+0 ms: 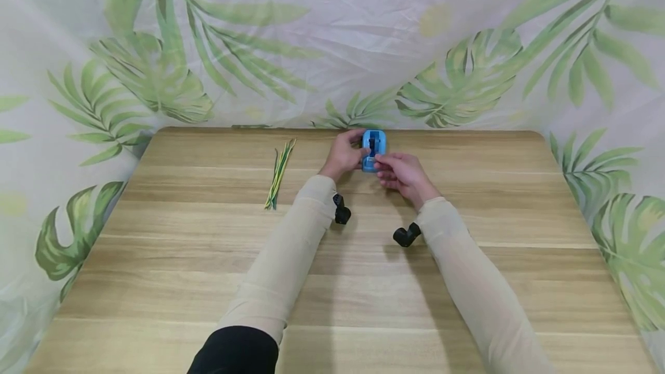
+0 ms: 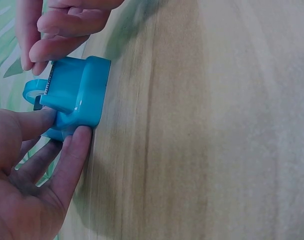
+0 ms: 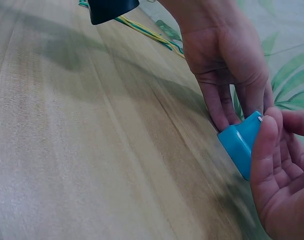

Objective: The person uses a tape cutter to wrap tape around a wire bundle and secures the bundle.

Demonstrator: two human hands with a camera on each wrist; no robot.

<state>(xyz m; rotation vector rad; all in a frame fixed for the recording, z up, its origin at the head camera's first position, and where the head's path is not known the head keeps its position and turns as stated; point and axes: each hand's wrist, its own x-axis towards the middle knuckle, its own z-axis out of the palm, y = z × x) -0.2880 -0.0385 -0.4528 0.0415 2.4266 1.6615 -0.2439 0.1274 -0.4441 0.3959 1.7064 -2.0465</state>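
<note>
Slightly right of the head view's centre, a blue dispenser (image 1: 381, 142) sits by the upper edge of the wooden table (image 1: 208, 258). The left hand (image 1: 345, 154) grips its left side, thumb and fingers clamped on it. At its lower right, the right hand (image 1: 407, 176) has thumb and forefinger together; whether they pinch anything cannot be told. Green and yellow strips (image 1: 280, 175) lie bundled left of centre.

A thin bundle of green and yellow strands (image 1: 279, 179) lay on the far part of the wood-grained worktop (image 1: 208, 270), left of the middle. Pale cloth (image 1: 363, 27) printed with green leaves hung beyond the far edge and along the left and right sides.
</note>
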